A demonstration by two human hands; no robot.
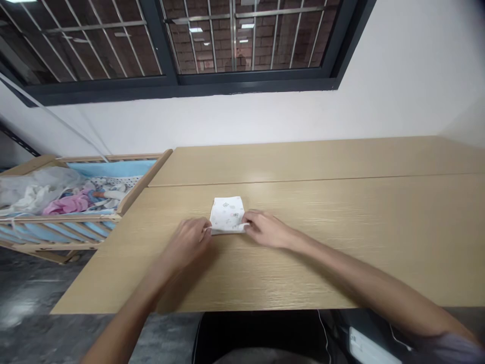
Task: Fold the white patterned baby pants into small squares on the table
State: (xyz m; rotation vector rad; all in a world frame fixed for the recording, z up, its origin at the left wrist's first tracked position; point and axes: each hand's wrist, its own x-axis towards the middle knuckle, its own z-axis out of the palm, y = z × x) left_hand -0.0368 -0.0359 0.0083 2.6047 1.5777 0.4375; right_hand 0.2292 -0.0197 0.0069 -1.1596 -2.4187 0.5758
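Note:
A small folded white cloth (227, 215) with a sparse printed pattern lies flat on the light wood table (322, 268). My left hand (188, 242) pinches its near left corner. My right hand (267, 228) grips the near right corner, with the fingertips on the cloth's lower edge. The two hands face each other across the cloth, and they hide its corners.
A wooden crib (64, 202) with blue padding and a heap of clothes (56, 192) stands beyond the table's left edge. A seam crosses the table behind the cloth. A dark object (261, 333) sits below the near edge, above a dark stone floor.

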